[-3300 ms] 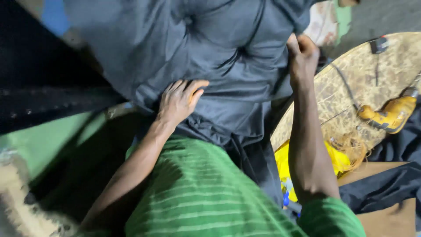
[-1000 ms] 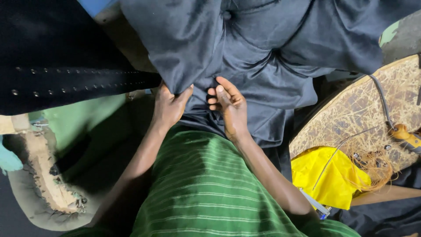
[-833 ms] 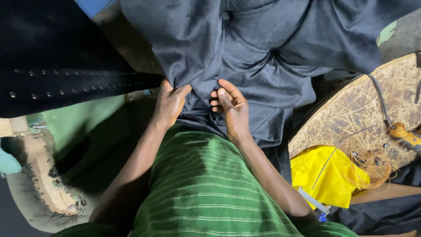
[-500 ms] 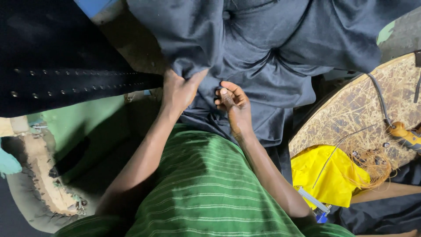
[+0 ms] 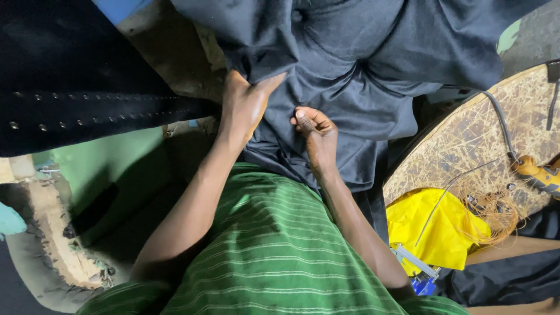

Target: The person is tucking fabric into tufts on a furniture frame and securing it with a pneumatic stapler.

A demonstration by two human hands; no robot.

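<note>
Looking down at a big dark grey cloth [image 5: 373, 87], hanging in front of the chest and bunched up w/ lots of folds. Left hand [image 5: 245, 108] pinching a fold of the cloth near its left edge, thumb on top, fingers tucked under. Right hand [image 5: 315, 131] curled, fingertips pressed into the cloth just beside the left hand; looks like a small pinch of cloth but hard to tell for sure. Hands close, not touching.

Green striped shirt [image 5: 274, 251] below the arms. Black studded cloth [image 5: 87, 99] off to the left, near but apart. Round straw-colour board [image 5: 466, 151] on the right, w/ a yellow cloth [image 5: 437, 227] on its near edge, loose wire [image 5: 449, 192] over it, and an orange-handled tool [image 5: 539, 175] at the far right.

Best way for this bit, prob.: keep the left pinch firm, slide the right hand along the same fold, pull flat & slow so no new bumps. Keep the cloth off the wire so no snags.
</note>
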